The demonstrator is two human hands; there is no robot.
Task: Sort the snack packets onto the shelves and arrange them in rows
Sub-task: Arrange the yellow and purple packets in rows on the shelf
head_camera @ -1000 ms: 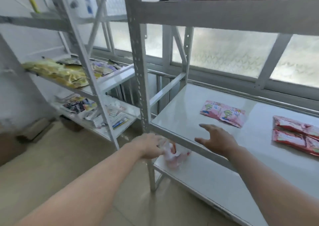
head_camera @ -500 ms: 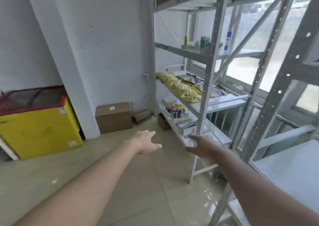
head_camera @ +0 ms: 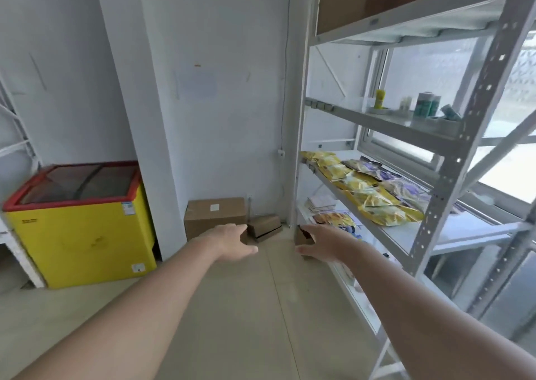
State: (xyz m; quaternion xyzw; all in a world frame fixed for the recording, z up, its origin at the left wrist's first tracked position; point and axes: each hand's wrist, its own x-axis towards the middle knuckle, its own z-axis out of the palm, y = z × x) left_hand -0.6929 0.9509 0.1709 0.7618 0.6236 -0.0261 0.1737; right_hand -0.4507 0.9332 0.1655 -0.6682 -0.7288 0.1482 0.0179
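Snack packets (head_camera: 368, 194), mostly yellow with a few pale purple ones, lie in a loose overlapping line on the middle shelf (head_camera: 464, 230) of a grey metal shelving rack (head_camera: 445, 176) on the right side of the room. More colourful packets (head_camera: 333, 220) and a small stack of white items (head_camera: 320, 202) sit on the shelf below. The shelf above holds a yellow bottle (head_camera: 378, 100) and some green-and-white containers (head_camera: 426, 105).

Two bare arms reach forward from the bottom of the view. The left hand (head_camera: 232, 242) hangs in mid-air over the tiled floor (head_camera: 232, 307), its fingers (head_camera: 236, 229) relaxed and slightly spread, holding nothing. The right hand (head_camera: 322, 243) is beside the rack's lower front edge, well apart from the yellow packets, fingers loosely extended and empty.

Against the white wall beyond the hands stand a cardboard box (head_camera: 214, 216) and a smaller tilted box (head_camera: 265, 227). A yellow chest freezer (head_camera: 84, 234) with a red-rimmed glass lid sits to the left.
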